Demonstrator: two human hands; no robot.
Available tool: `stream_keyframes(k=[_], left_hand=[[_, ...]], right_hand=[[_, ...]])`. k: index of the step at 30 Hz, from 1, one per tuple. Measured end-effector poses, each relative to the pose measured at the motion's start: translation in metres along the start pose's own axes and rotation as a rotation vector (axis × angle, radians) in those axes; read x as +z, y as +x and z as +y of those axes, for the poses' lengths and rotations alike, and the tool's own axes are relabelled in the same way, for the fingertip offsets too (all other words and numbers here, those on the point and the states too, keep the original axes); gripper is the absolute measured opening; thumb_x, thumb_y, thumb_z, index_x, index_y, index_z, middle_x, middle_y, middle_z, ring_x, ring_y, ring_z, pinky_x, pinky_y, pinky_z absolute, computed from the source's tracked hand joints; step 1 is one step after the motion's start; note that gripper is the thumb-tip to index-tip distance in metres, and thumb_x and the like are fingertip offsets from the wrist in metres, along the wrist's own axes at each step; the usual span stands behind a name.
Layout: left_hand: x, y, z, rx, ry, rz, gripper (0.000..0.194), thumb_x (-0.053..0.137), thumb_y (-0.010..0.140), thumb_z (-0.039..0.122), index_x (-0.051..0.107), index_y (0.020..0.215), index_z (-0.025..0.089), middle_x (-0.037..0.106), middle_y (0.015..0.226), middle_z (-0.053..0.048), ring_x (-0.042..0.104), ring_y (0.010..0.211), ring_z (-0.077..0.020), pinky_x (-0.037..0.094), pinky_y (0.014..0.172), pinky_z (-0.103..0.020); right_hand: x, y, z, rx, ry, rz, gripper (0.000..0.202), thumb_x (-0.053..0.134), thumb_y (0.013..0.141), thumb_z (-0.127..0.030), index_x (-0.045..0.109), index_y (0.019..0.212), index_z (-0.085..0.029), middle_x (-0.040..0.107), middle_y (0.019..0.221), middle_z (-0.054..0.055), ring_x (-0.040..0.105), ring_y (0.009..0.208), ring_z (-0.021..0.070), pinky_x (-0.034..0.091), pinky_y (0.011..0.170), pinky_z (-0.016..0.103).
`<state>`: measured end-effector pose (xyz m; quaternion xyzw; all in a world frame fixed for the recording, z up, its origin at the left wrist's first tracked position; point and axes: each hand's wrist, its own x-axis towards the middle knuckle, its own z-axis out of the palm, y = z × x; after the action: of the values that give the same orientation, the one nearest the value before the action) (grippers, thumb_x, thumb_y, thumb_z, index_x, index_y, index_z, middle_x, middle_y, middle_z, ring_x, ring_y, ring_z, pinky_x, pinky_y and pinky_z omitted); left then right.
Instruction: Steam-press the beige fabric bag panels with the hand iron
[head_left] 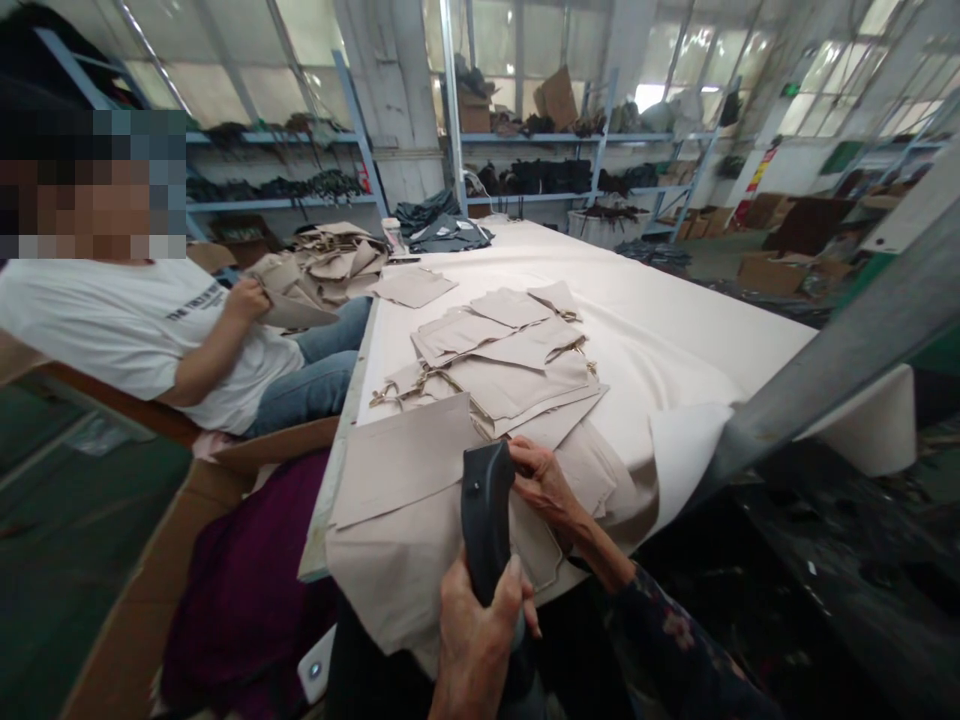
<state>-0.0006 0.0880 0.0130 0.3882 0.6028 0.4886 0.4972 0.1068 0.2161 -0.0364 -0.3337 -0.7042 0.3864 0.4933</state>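
Note:
My left hand point(484, 625) is wrapped round the grip of a black handheld tool point(487, 510) with a curved body, held upright in front of me. My right hand point(544, 482) is at the tool's upper end, fingers curled together; whatever they pinch is hidden behind the tool. Under both hands lie beige fabric pieces point(412, 445) with stitched edges. Farther up the table is an overlapping pile of beige fabric pieces point(517, 385), with brass-coloured metal clasps point(442, 378) among them.
White cloth covers the table point(637, 300). At left, a seated person point(225, 330) handles beige pieces near a heap point(337, 255). An open cardboard box point(142, 590) holds purple fabric point(247, 570). A grey metal post point(832, 340) slants at right; shelves point(525, 140) stand behind.

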Motion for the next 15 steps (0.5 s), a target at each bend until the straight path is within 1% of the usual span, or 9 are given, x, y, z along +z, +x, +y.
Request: stream_keyframes(k=[3, 5, 8, 12, 15], left_hand=[[-0.011, 0.006, 0.002, 0.024, 0.017, 0.029, 0.028, 0.058, 0.075, 0.042, 0.055, 0.065, 0.017, 0.055, 0.043, 0.001, 0.051, 0.037, -0.0122, 0.044, 0.042, -0.023], [-0.016, 0.01, 0.006, 0.034, 0.032, 0.049, 0.029, 0.058, 0.076, 0.043, 0.057, 0.066, 0.016, 0.055, 0.043, 0.001, 0.051, 0.038, -0.0128, 0.043, 0.042, -0.023], [-0.019, 0.014, 0.014, 0.043, 0.011, 0.085, 0.029, 0.059, 0.075, 0.044, 0.058, 0.07, 0.015, 0.055, 0.043, 0.001, 0.05, 0.038, -0.0125, 0.04, 0.039, -0.022], [-0.017, 0.019, 0.021, 0.061, -0.04, 0.102, 0.03, 0.062, 0.073, 0.044, 0.059, 0.078, 0.015, 0.056, 0.044, 0.003, 0.051, 0.037, -0.0127, 0.041, 0.04, -0.023], [-0.018, 0.023, 0.021, 0.085, -0.019, 0.094, 0.028, 0.06, 0.074, 0.043, 0.059, 0.075, 0.015, 0.056, 0.044, 0.002, 0.051, 0.038, -0.013, 0.041, 0.041, -0.023]], right_hand=[[0.0, 0.0, 0.001, 0.046, -0.008, -0.013, 0.022, 0.057, 0.079, -0.014, 0.071, 0.095, -0.018, 0.054, 0.081, 0.002, 0.051, 0.079, 0.0149, 0.039, 0.07, 0.024], [0.0, 0.0, 0.002, 0.061, 0.007, -0.017, 0.025, 0.057, 0.079, -0.014, 0.071, 0.1, -0.018, 0.054, 0.083, 0.002, 0.051, 0.08, 0.0153, 0.039, 0.069, 0.024], [-0.001, -0.001, 0.001, 0.057, 0.005, -0.037, 0.028, 0.057, 0.08, -0.014, 0.071, 0.103, -0.019, 0.055, 0.084, 0.003, 0.051, 0.079, 0.0154, 0.039, 0.068, 0.024], [-0.001, -0.001, 0.001, 0.066, -0.016, -0.037, 0.028, 0.059, 0.08, -0.013, 0.071, 0.104, -0.02, 0.054, 0.083, 0.002, 0.051, 0.076, 0.0145, 0.037, 0.065, 0.023], [0.0, 0.0, 0.001, 0.081, -0.006, -0.032, 0.027, 0.058, 0.08, -0.014, 0.071, 0.103, -0.02, 0.055, 0.083, 0.003, 0.051, 0.076, 0.0147, 0.038, 0.063, 0.023]])
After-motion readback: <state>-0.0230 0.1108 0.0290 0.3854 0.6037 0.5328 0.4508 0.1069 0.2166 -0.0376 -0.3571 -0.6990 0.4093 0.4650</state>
